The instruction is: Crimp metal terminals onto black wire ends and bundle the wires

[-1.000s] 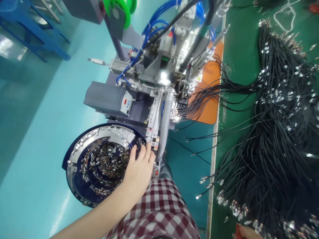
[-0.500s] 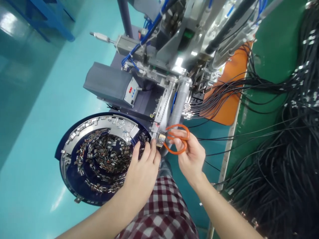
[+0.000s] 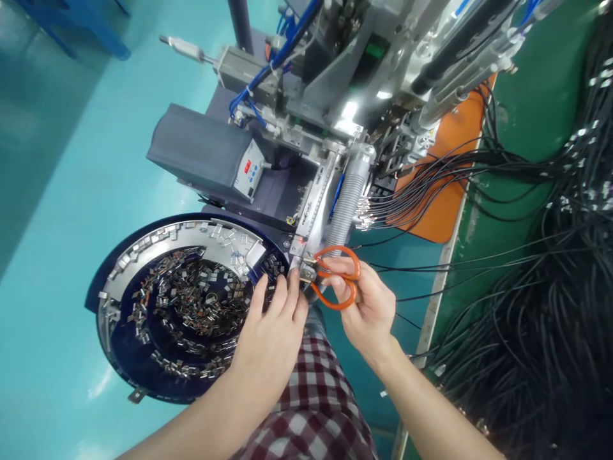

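Orange-handled scissors (image 3: 352, 297) are pinched between the thumb and fingers of my right hand (image 3: 366, 303), their metal end pointing left at the lower end of the feeder rail (image 3: 313, 207). My left hand (image 3: 271, 332) has its fingers apart, and the fingertips rest at the right rim of the round dark-blue bowl (image 3: 158, 390), beside the rail's end. Nothing shows in this hand, though its palm is hidden. Many small metal clips (image 3: 205, 300) lie in the bowl. A ribbed grey hose (image 3: 347, 201) runs just above the scissors.
A grey control box (image 3: 201, 150) stands left of the rail, with machine parts and blue tubes above. Black cables (image 3: 431, 185) cross an orange board (image 3: 421, 220) towards a large cable heap (image 3: 541, 332) on the right. A blue stool (image 3: 86, 22) is at upper left.
The scissors have turned a little, and their metal end now shows more at the rail's end. My left hand stays by the rail's end. The camera view has shifted slightly.
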Available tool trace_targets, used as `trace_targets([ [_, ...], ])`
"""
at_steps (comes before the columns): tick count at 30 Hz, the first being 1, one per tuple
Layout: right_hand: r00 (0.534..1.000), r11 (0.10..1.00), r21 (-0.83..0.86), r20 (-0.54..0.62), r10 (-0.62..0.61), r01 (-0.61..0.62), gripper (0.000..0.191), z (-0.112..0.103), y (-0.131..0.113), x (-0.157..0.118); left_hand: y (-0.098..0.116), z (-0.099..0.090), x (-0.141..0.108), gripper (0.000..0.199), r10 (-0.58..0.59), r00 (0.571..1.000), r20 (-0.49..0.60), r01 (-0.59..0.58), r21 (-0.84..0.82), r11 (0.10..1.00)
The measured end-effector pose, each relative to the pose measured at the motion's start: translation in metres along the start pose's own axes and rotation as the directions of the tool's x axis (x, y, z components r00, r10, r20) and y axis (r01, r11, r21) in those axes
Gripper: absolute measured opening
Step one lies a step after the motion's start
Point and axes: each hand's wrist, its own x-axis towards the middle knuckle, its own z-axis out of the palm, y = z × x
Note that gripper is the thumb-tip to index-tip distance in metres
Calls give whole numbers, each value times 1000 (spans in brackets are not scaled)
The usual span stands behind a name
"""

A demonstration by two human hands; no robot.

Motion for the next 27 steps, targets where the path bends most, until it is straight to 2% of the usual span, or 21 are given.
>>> trace_targets([
  [5,999,999,31,-6,43,-42,27,-1,3,0,0,-2,1,42,4,1000,15,-4,2,1000],
  [14,1000,999,40,-14,-15,16,30,-5,-3,-4,0,-2,3,40,5,1000,11,-5,13,1000],
  [18,999,998,37,25,-42,41,29,-3,-1,-6,0,-3,4,38,6,1000,-6,-6,-2,1000],
  [23,997,997,25,2,-73,73,33,2,0,-3,2,-2,4,41,-9,1000,3,9,-16,1000],
  [25,999,998,44,-10,-47,47,31,-1,-2,-5,1,-3,3,41,-11,1000,14,12,-19,1000],
  [27,999,1000,27,-47,-4,5,27,-14,-5,-10,-1,-6,3,38,-6,1000,21,7,-30,1000],
])
